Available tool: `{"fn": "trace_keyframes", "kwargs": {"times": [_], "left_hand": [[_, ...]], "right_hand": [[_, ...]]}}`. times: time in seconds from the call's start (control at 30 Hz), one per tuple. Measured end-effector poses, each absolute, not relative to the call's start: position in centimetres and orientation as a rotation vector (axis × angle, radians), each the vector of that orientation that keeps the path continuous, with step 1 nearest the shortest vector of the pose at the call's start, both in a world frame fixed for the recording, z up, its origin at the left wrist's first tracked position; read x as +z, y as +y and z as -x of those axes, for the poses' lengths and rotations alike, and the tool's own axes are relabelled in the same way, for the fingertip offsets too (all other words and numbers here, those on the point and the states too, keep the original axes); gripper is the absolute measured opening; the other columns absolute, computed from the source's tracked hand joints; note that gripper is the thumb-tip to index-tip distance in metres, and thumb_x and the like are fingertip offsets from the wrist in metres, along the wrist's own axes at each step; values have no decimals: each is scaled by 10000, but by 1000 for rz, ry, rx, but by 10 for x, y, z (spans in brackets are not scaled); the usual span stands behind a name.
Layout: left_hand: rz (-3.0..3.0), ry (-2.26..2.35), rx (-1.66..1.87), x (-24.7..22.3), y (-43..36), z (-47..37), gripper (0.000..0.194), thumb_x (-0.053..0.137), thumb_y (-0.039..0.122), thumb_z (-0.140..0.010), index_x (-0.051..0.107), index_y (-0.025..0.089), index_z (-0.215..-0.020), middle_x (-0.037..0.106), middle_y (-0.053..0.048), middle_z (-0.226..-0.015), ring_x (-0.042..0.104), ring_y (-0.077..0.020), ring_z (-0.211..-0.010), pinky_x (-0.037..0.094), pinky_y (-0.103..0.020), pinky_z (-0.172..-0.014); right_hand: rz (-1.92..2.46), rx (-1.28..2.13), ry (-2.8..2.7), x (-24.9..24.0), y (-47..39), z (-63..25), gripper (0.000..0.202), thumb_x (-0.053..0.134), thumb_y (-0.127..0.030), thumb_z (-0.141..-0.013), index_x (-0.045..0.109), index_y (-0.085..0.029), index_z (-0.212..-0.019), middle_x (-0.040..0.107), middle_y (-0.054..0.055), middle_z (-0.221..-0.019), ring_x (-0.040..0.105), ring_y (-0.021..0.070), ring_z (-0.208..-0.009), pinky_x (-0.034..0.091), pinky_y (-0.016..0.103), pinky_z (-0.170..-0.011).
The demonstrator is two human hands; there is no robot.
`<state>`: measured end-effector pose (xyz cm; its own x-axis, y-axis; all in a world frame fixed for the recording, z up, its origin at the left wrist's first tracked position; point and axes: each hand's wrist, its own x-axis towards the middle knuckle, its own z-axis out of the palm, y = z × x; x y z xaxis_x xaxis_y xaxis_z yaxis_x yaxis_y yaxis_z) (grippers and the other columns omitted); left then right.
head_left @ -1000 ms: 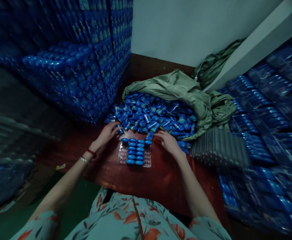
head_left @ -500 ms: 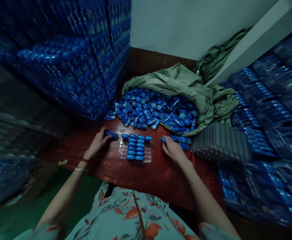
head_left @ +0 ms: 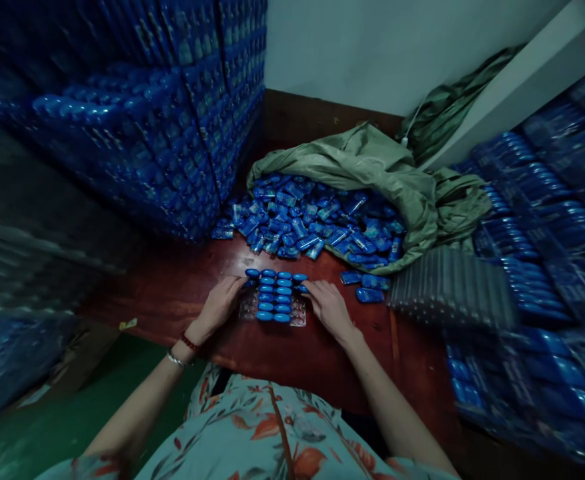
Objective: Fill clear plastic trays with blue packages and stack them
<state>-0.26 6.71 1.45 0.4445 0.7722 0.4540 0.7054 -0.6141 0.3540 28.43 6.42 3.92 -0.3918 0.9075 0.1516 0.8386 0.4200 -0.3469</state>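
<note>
A clear plastic tray point(head_left: 298, 313) lies on the dark red table, its two middle columns filled with blue packets point(head_left: 275, 300). Another blue packet lies at the top of each outer column. At the tray's upper left edge, my left hand point(head_left: 221, 301) has its fingers closed on a small blue packet, mostly hidden by the fingertips. My right hand point(head_left: 328, 307) pinches another blue packet point(head_left: 301, 288) at the upper right edge. Clear cups show in the lower outer columns, below both hands.
Loose blue packets point(head_left: 292, 217) spill from a green sack point(head_left: 367, 157) behind the tray. Stacked clear trays point(head_left: 447, 287) and a few packets point(head_left: 369, 295) lie to the right. Tall stacks of blue packs point(head_left: 172, 133) stand left, more packs point(head_left: 532, 233) right.
Both hands have moved inward to the tray's sides, each with a blue packet. The view has shifted slightly.
</note>
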Motion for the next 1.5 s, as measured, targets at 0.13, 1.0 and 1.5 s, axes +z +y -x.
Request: {"fn": "trace_keyframes", "kwargs": {"times": [0.13,1.0,1.5], "left_hand": [[-2712,1261,607,30,76,2,277,369,120,-913,507,142,-1152,582,-94,-937,541,-191,-846,488,-325,-756],[-2541,1410,223,61,210,-95,316,485,51,-813,523,82,-1126,594,-173,-1040,596,-258,-945,465,-348,-794],[-1530,1595,1354,56,91,20,296,560,366,-837,555,161,-1051,628,-53,-982,605,-167,-903,498,-295,-818]], "right_hand": [[1615,220,-2716,66,73,-274,366,349,-129,-919,539,-167,-1230,640,109,-1038,564,216,-949,361,361,-879],[1490,210,-2674,70,202,-251,467,425,22,-781,528,-134,-1208,571,117,-1147,535,190,-1023,443,279,-811],[1525,797,-1243,19,56,-323,299,504,-408,-854,467,-206,-1071,570,-30,-676,536,117,-492,463,241,-472]]}}
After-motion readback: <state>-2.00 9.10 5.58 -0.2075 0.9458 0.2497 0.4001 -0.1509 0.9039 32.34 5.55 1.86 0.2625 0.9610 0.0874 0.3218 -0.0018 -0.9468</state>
